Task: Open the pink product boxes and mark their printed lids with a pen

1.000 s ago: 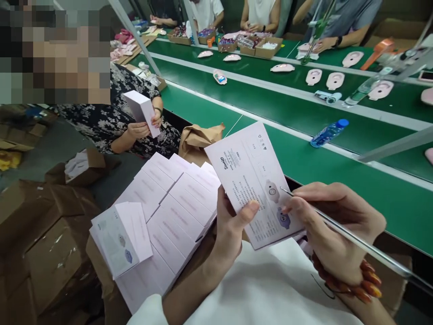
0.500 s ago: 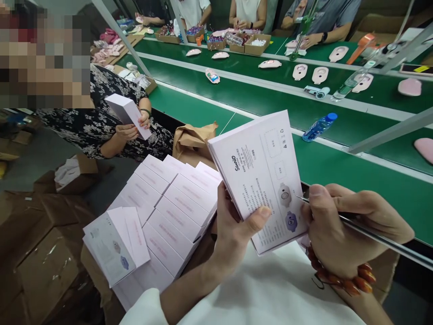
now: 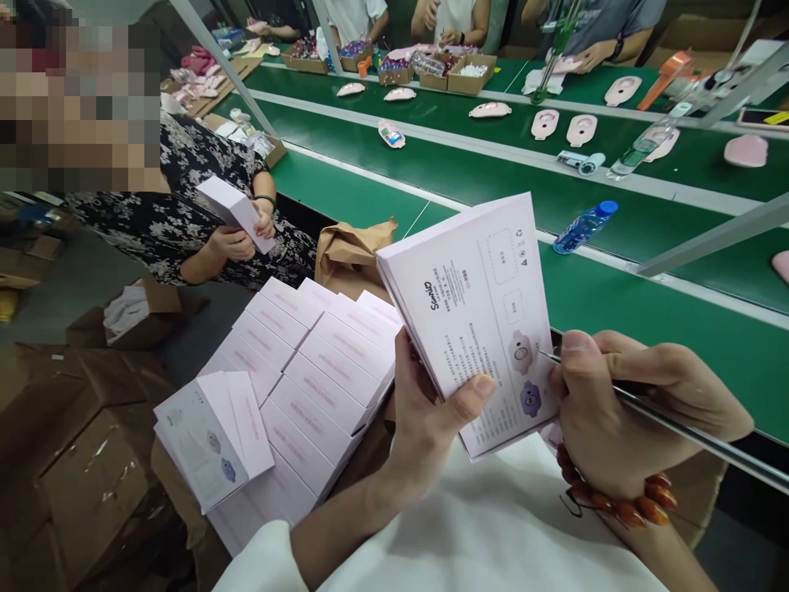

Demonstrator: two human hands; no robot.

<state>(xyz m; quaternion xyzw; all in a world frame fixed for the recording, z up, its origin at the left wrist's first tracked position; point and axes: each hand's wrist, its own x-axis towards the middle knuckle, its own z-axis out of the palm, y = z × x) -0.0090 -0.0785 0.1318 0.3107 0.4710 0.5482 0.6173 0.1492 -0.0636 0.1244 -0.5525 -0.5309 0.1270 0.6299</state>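
A white printed box (image 3: 456,329) is tilted up in front of me, its back face with text and two pictured watch-like items turned toward me. My left hand (image 3: 431,403) grips its lower left side, thumb on the printed face and fingers behind. My right hand (image 3: 641,403), closed in a pen-like hold, has a slim pointed metal tool (image 3: 690,423) in it. The tool's tip is at the box's right part, beside the upper pictured item; whether it touches the surface I cannot tell. The right hand's lower fingers lie against the box's right edge.
Several white boxes (image 3: 320,378) are packed in a carton at left, with two or more lying loose on top. A co-worker (image 3: 215,222) at left holds another white box (image 3: 231,210). A blue-capped bottle (image 3: 585,228) and pink shells (image 3: 581,130) are on the green conveyor (image 3: 481,177).
My hands, the box and the tool keep nearly the same pose, with only a slight shift in view. Across the conveyor, a co-worker's hand has lifted.
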